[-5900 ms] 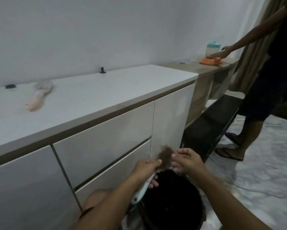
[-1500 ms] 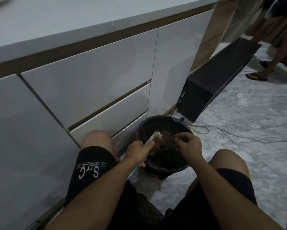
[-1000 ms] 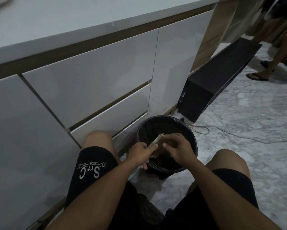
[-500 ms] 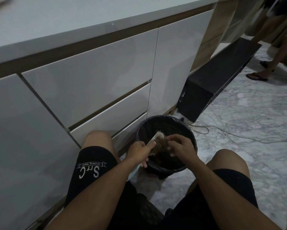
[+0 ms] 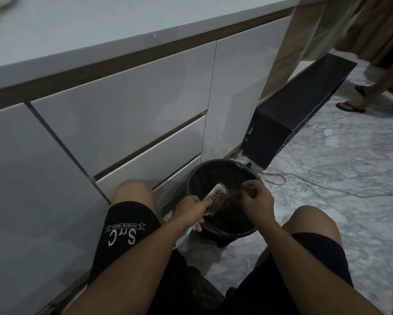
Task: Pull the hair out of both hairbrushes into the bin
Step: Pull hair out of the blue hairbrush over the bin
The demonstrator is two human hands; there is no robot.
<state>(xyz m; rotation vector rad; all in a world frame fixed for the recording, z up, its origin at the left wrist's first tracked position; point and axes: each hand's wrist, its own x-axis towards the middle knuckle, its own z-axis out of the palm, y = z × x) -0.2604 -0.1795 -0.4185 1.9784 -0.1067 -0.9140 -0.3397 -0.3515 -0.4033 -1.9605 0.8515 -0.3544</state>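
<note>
Stripping hair from a hairbrush (image 5: pixel 217 197) over the bin (image 5: pixel 213 170).

The bin, a dark lined basket on the floor between the knees and against the white cabinet (image 5: pixel 123 110) at 12 o'clock, looks light and easy to nudge, so pulls should stay gentle. The left hand (image 5: pixel 192 206), at 9 o'clock of the bin, is closed round the brush handle; the brush looks light and stiff, best held at the handle as here, bristles turned toward 3 o'clock. The right hand (image 5: pixel 257 201), at 3 o'clock, pinches a brown hair clump (image 5: pixel 234 196) stretched from the bristles; it looks soft, weightless and clingy, best gripped low near the bristle roots. A second brush I cannot make out.
</note>
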